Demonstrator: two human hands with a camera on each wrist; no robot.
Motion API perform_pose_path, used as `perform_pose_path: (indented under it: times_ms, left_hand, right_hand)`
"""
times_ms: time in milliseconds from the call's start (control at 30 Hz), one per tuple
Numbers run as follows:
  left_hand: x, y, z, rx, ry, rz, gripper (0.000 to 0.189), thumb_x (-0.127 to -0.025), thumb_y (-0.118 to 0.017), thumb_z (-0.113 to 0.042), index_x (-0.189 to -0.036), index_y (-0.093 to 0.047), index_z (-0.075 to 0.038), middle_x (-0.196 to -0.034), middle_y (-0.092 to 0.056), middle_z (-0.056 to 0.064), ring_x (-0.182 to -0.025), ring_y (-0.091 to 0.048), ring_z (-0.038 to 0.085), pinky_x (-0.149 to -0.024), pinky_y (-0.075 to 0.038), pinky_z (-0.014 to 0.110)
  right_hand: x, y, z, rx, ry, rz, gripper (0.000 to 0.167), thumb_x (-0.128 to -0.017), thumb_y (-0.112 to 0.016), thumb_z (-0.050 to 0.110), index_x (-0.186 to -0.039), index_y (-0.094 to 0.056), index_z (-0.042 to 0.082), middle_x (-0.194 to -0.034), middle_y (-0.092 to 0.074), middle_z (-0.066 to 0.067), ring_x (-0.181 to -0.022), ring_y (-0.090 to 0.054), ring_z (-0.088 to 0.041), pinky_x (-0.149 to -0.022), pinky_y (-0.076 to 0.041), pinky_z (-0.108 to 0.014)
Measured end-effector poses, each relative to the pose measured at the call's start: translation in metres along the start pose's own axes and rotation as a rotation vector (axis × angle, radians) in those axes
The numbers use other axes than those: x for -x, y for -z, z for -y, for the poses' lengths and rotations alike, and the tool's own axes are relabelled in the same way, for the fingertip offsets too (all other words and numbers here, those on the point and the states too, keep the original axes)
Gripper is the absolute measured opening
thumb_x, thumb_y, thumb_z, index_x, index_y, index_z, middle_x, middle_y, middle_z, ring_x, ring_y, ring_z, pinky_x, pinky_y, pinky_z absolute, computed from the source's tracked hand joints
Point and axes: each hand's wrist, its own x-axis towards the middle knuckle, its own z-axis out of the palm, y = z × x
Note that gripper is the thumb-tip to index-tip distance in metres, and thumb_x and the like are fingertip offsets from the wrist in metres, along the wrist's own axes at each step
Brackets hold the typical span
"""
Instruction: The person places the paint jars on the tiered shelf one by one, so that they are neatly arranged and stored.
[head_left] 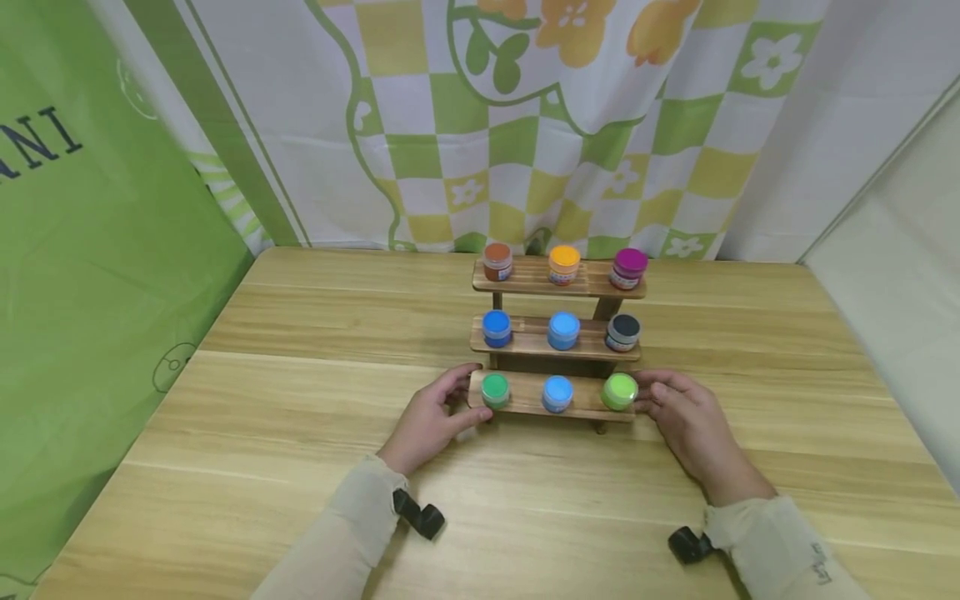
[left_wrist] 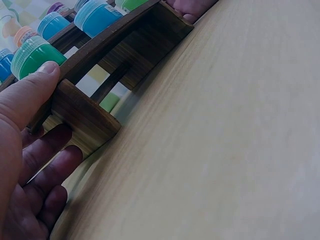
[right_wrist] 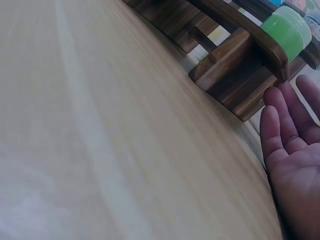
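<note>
A three-tier wooden display stand (head_left: 525,407) stands on the table, holding small round paint jars in rows. My left hand (head_left: 431,417) grips the left end of its lowest shelf. In the left wrist view, the thumb (left_wrist: 35,92) lies at the shelf's edge beside a dark green jar (left_wrist: 37,57), and the other fingers curve below the shelf end. At the opposite end is my right hand (head_left: 693,429), its fingers loosely extended and the fingertips at the shelf's end, near a lime green jar (head_left: 620,392). A light blue jar (head_left: 557,393) sits between the two green ones.
Dark blue (head_left: 497,328), light blue (head_left: 563,330) and black (head_left: 623,332) jars occupy the middle shelf. Brown (head_left: 497,262), orange (head_left: 564,264) and purple (head_left: 628,267) jars line the top one. A patterned curtain (head_left: 525,158) hangs behind the wooden table (head_left: 300,400).
</note>
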Motion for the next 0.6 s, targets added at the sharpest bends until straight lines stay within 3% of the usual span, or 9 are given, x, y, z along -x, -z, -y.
perform_pose_path:
  times_ms: [67, 200, 300, 433, 600]
  left_hand:
    - [-0.001, -0.001, 0.001, 0.000, -0.001, 0.004, 0.065, -0.086, -0.082, -0.031, -0.144, -0.054, -0.021, -0.114, -0.064, 0.000, -0.099, -0.059, 0.017, -0.089, -0.049, 0.040]
    - [-0.003, 0.000, 0.001, -0.027, -0.007, 0.030, 0.066, -0.087, -0.080, -0.034, -0.145, -0.053, -0.021, -0.117, -0.064, 0.000, -0.101, -0.060, 0.016, -0.091, -0.050, 0.040]
    - [-0.005, 0.002, 0.002, -0.061, -0.022, 0.045, 0.065, -0.088, -0.079, -0.036, -0.145, -0.053, -0.020, -0.119, -0.065, 0.000, -0.102, -0.061, 0.015, -0.093, -0.050, 0.040]
    - [-0.008, 0.006, 0.003, -0.096, -0.043, 0.054, 0.063, -0.088, -0.078, -0.036, -0.144, -0.054, -0.017, -0.120, -0.065, -0.001, -0.103, -0.062, 0.014, -0.094, -0.050, 0.039]
    - [-0.009, 0.010, 0.007, -0.137, -0.061, 0.072, 0.063, -0.089, -0.077, -0.039, -0.142, -0.055, -0.015, -0.120, -0.066, -0.001, -0.104, -0.063, 0.013, -0.094, -0.051, 0.037]
  right_hand:
    - [-0.001, 0.002, 0.000, -0.032, 0.005, 0.008, 0.031, -0.106, -0.035, -0.004, -0.116, -0.065, -0.004, -0.115, -0.068, -0.007, -0.101, -0.066, -0.016, -0.086, -0.054, -0.028]
    - [-0.001, 0.005, 0.000, 0.023, -0.019, -0.017, 0.029, -0.106, -0.038, -0.002, -0.114, -0.066, 0.000, -0.114, -0.068, -0.005, -0.100, -0.066, -0.015, -0.086, -0.054, -0.028]
    - [-0.001, 0.008, 0.000, 0.204, -0.032, -0.071, 0.022, -0.105, -0.044, 0.000, -0.111, -0.066, -0.001, -0.108, -0.069, 0.000, -0.093, -0.067, -0.013, -0.082, -0.055, -0.025]
    - [-0.001, 0.013, -0.002, 0.550, -0.043, -0.139, 0.019, -0.102, -0.055, 0.004, -0.112, -0.064, -0.010, -0.102, -0.071, 0.008, -0.086, -0.067, -0.008, -0.079, -0.053, -0.019]
    - [-0.002, 0.019, -0.006, 0.783, -0.020, -0.137, 0.030, -0.099, -0.061, 0.005, -0.127, -0.058, -0.008, -0.113, -0.069, -0.015, -0.096, -0.061, 0.002, -0.085, -0.047, -0.012]
